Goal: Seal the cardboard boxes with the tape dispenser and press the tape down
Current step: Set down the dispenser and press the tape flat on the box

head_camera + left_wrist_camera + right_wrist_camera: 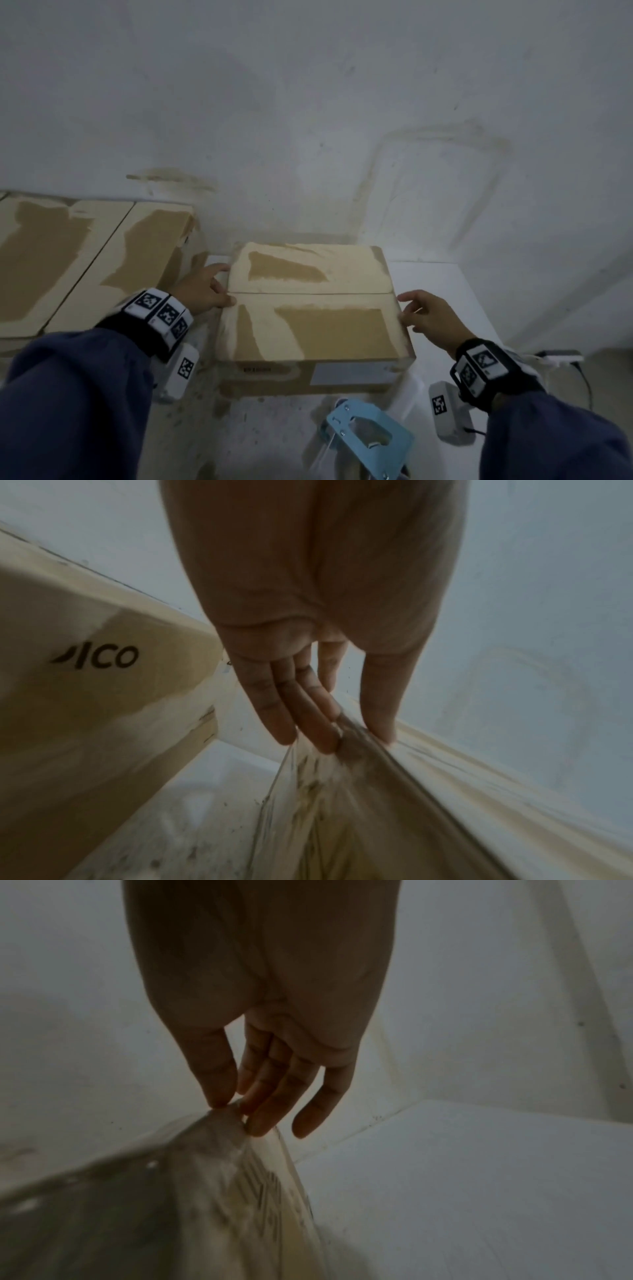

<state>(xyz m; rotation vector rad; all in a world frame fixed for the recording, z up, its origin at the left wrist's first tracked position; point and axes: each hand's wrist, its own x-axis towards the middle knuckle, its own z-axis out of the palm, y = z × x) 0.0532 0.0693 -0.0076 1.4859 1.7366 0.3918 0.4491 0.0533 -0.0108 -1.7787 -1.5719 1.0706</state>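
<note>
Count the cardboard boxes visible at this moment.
2. One box sits centre on the white table, between the left hand and right hand. A larger box stands at left. Others may lie out of frame.

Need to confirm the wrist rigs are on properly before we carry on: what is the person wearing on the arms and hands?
Both hands, left and right, are bare, no gloves. Dark blue sleeves cover both forearms. Each wrist carries a black band faced with white tiles printed with black square markers, and a white camera block with its own marker hangs below it. A thin dark cable leaves the right block.
</note>
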